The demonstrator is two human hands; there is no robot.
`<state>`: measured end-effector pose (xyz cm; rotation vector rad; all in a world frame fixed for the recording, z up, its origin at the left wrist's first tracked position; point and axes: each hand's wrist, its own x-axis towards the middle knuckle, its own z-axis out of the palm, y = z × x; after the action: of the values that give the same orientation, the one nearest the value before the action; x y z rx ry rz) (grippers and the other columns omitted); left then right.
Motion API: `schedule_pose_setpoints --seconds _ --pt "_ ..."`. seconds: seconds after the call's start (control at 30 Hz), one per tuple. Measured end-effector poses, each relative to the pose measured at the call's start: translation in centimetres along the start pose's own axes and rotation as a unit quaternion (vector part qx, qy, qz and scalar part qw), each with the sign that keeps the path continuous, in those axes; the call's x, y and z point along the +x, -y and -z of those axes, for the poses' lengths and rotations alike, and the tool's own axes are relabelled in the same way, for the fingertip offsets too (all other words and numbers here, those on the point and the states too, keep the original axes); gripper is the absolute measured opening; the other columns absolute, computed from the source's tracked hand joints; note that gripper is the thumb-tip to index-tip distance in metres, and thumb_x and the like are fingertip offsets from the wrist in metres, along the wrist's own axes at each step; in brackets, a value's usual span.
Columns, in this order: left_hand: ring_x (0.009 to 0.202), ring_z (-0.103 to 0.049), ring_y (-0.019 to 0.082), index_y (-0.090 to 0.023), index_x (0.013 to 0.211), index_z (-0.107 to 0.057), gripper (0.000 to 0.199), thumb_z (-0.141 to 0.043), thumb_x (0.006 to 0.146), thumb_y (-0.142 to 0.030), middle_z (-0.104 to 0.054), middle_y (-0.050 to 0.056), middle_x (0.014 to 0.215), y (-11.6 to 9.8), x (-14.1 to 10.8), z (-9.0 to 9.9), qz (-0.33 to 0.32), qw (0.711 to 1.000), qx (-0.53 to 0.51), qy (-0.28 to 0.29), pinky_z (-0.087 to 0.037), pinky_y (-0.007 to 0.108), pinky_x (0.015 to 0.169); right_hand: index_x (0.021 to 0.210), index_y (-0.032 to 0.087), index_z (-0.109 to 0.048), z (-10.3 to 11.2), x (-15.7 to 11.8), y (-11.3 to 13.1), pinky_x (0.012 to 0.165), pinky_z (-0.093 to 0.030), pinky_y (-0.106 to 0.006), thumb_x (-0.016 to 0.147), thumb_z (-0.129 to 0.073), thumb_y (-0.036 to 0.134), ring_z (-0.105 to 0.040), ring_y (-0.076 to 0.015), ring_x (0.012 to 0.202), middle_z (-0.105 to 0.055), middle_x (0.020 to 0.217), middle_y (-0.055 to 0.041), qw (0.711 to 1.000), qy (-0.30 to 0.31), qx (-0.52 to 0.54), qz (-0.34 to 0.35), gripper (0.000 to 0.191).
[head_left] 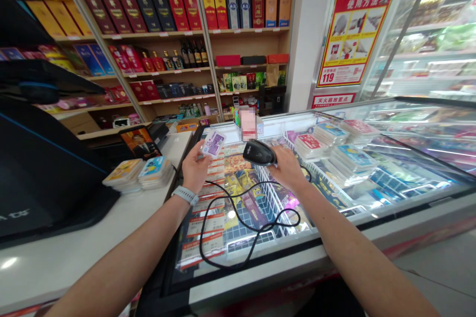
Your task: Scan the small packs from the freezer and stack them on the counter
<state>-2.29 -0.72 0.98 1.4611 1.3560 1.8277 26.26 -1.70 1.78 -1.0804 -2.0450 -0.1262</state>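
Observation:
My left hand (195, 172), with a pale blue-grey watch on the wrist, pinches a small flat purple-and-white pack (214, 143) by its lower edge. Its printed side is turned up. My right hand (285, 167) is wrapped round the handle of a black barcode scanner (259, 152), whose head points left toward the pack. Pack and scanner are apart, both above a glass-topped chest freezer. From the scanner, a black cable (238, 263) loops across the glass. Stacks of similar flat packs stand right of the scanner, red (309, 142) and blue (355, 157) on top.
On the white counter (44, 270) at left are yellow (124, 173) and blue (152, 168) pack stacks beside a black checkout machine (40, 168). A partly pixelated pinkish item (249, 124) stands at the freezer's far end. Shelves of boxes (161, 14) line the back.

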Motion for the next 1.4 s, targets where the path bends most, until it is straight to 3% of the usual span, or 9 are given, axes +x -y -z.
schedule_pose_setpoints --seconds 0.17,0.33,0.5,0.57,0.7,0.8,0.9,1.13,1.4 --pt "0.073 -0.065 0.013 -0.016 0.131 -0.054 0.065 -0.070 0.069 -0.020 -0.065 0.005 0.092 -0.5 0.1 0.8 0.019 1.000 -0.016 0.002 -0.058 0.027 0.070 0.107 0.017 -0.056 -0.2 0.0 -0.4 0.088 -0.041 -0.039 0.075 -0.055 0.015 -0.057 -0.0265 0.098 -0.065 0.104 -0.0103 1.000 0.003 -0.012 -0.002 0.032" --pt "0.075 -0.067 0.015 -0.015 0.125 -0.057 0.063 -0.073 0.065 -0.023 -0.069 0.008 0.097 -1.6 0.4 2.3 0.021 1.000 -0.009 0.008 -0.057 0.027 0.066 0.104 0.017 -0.056 -0.1 0.0 -0.3 0.086 -0.041 -0.039 0.075 -0.054 0.015 -0.057 -0.0266 0.097 -0.064 0.100 -0.0098 1.000 0.013 -0.017 -0.003 0.029" --pt "0.079 -0.067 0.018 -0.016 0.117 -0.064 0.048 -0.067 0.069 -0.021 -0.071 0.008 0.099 -3.4 1.1 6.8 -0.040 0.990 0.132 -0.024 -0.056 0.029 0.070 0.103 0.018 -0.056 0.1 0.0 -0.1 0.085 -0.041 -0.038 0.076 -0.054 0.015 -0.058 -0.0263 0.095 -0.065 0.097 -0.0088 1.000 0.009 -0.018 -0.003 0.027" --pt "0.077 -0.066 0.018 -0.019 0.115 -0.067 0.043 -0.065 0.072 -0.021 -0.071 0.006 0.093 -4.1 1.5 9.7 -0.084 0.962 0.249 -0.073 -0.055 0.031 0.070 0.102 0.018 -0.056 0.1 0.0 -0.1 0.085 -0.041 -0.038 0.076 -0.055 0.014 -0.058 -0.0262 0.095 -0.065 0.097 -0.0084 1.000 0.011 -0.021 -0.005 0.027" --pt "0.067 -0.061 0.014 -0.029 0.118 -0.067 0.040 -0.057 0.079 -0.026 -0.072 0.000 0.099 -5.3 1.8 15.8 -0.204 0.853 0.461 -0.139 -0.053 0.034 0.078 0.103 0.018 -0.057 0.0 0.0 -0.1 0.086 -0.041 -0.039 0.076 -0.055 0.015 -0.058 -0.0263 0.095 -0.065 0.097 -0.0089 0.999 0.017 -0.031 -0.005 0.027" --pt "0.089 -0.064 0.020 -0.036 0.126 -0.060 0.043 -0.051 0.084 -0.030 -0.070 -0.001 0.115 -5.8 1.3 19.1 -0.195 0.789 0.560 -0.161 -0.051 0.037 0.085 0.104 0.018 -0.057 -0.1 0.0 -0.1 0.087 -0.041 -0.039 0.077 -0.055 0.015 -0.058 -0.0260 0.096 -0.065 0.098 -0.0089 0.999 0.019 -0.029 -0.005 0.028" --pt "0.103 -0.062 0.022 -0.039 0.129 -0.055 0.044 -0.044 0.087 -0.031 -0.067 -0.003 0.120 -5.6 0.7 21.3 -0.169 0.748 0.624 -0.149 -0.050 0.038 0.089 0.106 0.017 -0.057 -0.2 -0.1 0.0 0.087 -0.041 -0.039 0.077 -0.055 0.015 -0.058 -0.0258 0.096 -0.065 0.098 -0.0084 1.000 0.016 -0.023 -0.006 0.030" --pt "0.100 -0.061 0.024 -0.026 0.122 -0.059 0.049 -0.036 0.080 -0.018 -0.068 0.006 0.116 -3.7 0.9 23.8 -0.218 0.715 0.665 0.009 -0.046 0.038 0.095 0.106 0.016 -0.057 -0.1 -0.1 -0.1 0.087 -0.041 -0.040 0.075 -0.055 0.014 -0.058 -0.0266 0.096 -0.065 0.100 -0.0095 0.999 0.027 -0.037 0.001 0.031" --pt "0.093 -0.061 0.028 -0.029 0.114 -0.064 0.046 -0.039 0.077 -0.021 -0.070 0.007 0.113 -3.4 0.4 23.9 -0.202 0.706 0.677 0.038 -0.047 0.042 0.085 0.106 0.017 -0.056 -0.1 -0.1 -0.1 0.086 -0.041 -0.039 0.076 -0.055 0.015 -0.058 -0.0257 0.094 -0.065 0.097 -0.0085 0.999 0.018 -0.032 0.001 0.030"
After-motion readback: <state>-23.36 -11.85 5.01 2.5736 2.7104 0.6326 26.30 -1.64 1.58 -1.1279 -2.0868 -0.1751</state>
